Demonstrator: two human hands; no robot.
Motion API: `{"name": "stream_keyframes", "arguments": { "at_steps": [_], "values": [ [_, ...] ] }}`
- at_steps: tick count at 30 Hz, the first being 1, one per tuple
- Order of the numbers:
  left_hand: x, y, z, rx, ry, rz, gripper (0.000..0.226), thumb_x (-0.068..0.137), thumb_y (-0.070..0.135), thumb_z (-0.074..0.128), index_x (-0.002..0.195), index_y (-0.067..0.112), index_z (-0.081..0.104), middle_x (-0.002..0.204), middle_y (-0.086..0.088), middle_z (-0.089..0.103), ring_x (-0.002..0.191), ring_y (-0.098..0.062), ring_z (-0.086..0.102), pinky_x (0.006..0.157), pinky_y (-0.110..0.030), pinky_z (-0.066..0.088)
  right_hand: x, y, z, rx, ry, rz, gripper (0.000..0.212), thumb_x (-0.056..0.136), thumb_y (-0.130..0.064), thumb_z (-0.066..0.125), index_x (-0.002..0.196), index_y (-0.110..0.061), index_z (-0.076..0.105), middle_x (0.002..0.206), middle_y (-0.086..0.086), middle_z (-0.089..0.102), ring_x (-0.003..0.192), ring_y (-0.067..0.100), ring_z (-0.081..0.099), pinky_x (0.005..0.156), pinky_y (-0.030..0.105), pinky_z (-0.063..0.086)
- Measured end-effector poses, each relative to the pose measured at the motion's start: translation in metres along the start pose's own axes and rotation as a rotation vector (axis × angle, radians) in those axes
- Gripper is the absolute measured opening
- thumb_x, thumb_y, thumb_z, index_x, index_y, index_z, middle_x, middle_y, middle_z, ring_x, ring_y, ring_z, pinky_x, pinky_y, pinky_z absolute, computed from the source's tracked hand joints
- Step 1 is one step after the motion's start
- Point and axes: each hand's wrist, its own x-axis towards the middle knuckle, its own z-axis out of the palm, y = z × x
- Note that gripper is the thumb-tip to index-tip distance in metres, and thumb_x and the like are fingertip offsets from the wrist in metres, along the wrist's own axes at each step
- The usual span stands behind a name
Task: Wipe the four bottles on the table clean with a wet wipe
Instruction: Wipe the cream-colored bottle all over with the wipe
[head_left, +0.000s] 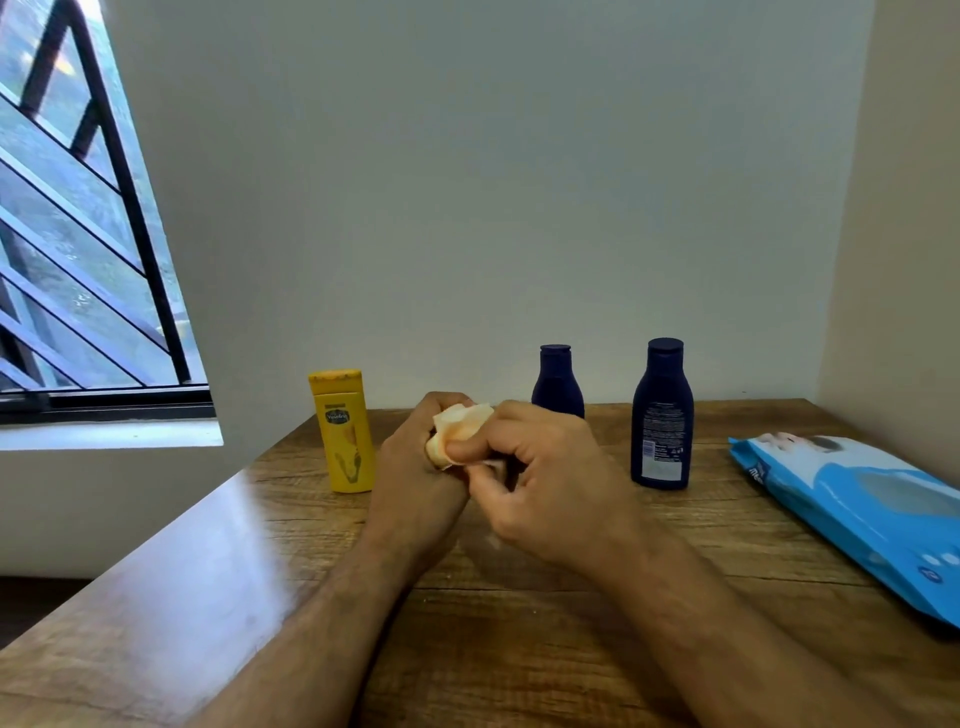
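My left hand (415, 467) grips a small peach-coloured bottle (435, 451) above the middle of the wooden table (519, 649); the hands hide most of it. My right hand (550, 483) pinches a white wet wipe (480, 413) that is wrapped over the bottle's top. To the left of my hands a yellow bottle (345, 436) stands upright. One dark blue bottle (556, 384) stands behind my right hand, near the wall. A taller-looking dark blue bottle (662, 415) stands to the right of it.
A blue pack of wet wipes (857, 509) lies flat at the table's right side. The table meets walls at the back and right. A barred window (78, 234) is on the left, beyond the table's left edge.
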Motion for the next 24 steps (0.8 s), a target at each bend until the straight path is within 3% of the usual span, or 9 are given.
{"name": "stream_keyframes", "arguments": {
  "at_steps": [3, 7, 11, 18, 22, 24],
  "values": [
    [-0.001, 0.001, 0.001, -0.003, -0.057, 0.021, 0.026, 0.084, 0.006, 0.073, 0.097, 0.026, 0.063, 0.085, 0.009, 0.071, 0.077, -0.01, 0.069, 0.064, -0.025, 0.056, 0.0, -0.006, 0.0, -0.029, -0.048, -0.056, 0.021, 0.086, -0.014, 0.07, 0.105, -0.019, 0.076, 0.099, -0.01, 0.068, 0.089, 0.002, 0.062, 0.08, 0.01, 0.051],
    [0.005, 0.001, 0.003, -0.011, -0.014, 0.076, 0.024, 0.079, 0.016, 0.072, 0.101, 0.022, 0.064, 0.087, 0.009, 0.071, 0.081, -0.012, 0.069, 0.067, -0.029, 0.056, 0.003, 0.002, 0.0, -0.004, 0.089, 0.056, 0.018, 0.086, -0.014, 0.071, 0.101, -0.02, 0.077, 0.095, -0.013, 0.065, 0.081, -0.001, 0.06, 0.07, 0.006, 0.047],
    [0.006, -0.001, 0.001, 0.015, -0.025, 0.101, 0.04, 0.083, -0.003, 0.073, 0.108, 0.025, 0.062, 0.092, 0.008, 0.071, 0.085, -0.015, 0.069, 0.068, -0.039, 0.057, 0.005, 0.01, -0.002, 0.014, 0.203, 0.123, 0.018, 0.084, -0.011, 0.072, 0.099, -0.018, 0.078, 0.094, -0.008, 0.068, 0.084, 0.003, 0.063, 0.071, 0.008, 0.05],
    [-0.001, 0.002, -0.001, 0.028, -0.034, 0.088, 0.026, 0.083, 0.002, 0.072, 0.099, 0.02, 0.064, 0.088, 0.009, 0.07, 0.081, -0.013, 0.067, 0.065, -0.022, 0.052, 0.0, -0.003, -0.001, -0.027, 0.029, 0.006, 0.019, 0.085, -0.013, 0.07, 0.102, -0.017, 0.077, 0.093, -0.015, 0.062, 0.075, 0.0, 0.058, 0.066, 0.004, 0.044],
    [0.003, 0.006, -0.001, -0.081, -0.058, 0.092, 0.035, 0.077, -0.001, 0.069, 0.103, 0.021, 0.064, 0.09, 0.0, 0.071, 0.083, -0.021, 0.068, 0.067, -0.038, 0.054, 0.005, 0.004, -0.005, -0.032, 0.204, 0.106, 0.018, 0.085, -0.012, 0.07, 0.099, -0.019, 0.078, 0.092, -0.01, 0.065, 0.077, 0.001, 0.06, 0.066, 0.007, 0.047],
    [0.005, 0.008, -0.001, -0.175, -0.059, 0.089, 0.039, 0.066, -0.005, 0.063, 0.096, 0.02, 0.066, 0.087, -0.005, 0.071, 0.08, -0.028, 0.066, 0.064, -0.039, 0.051, 0.008, 0.009, -0.01, -0.032, 0.243, 0.211, 0.018, 0.086, -0.013, 0.069, 0.1, -0.02, 0.077, 0.093, -0.009, 0.067, 0.082, 0.002, 0.062, 0.071, 0.01, 0.051]
  ]
}}
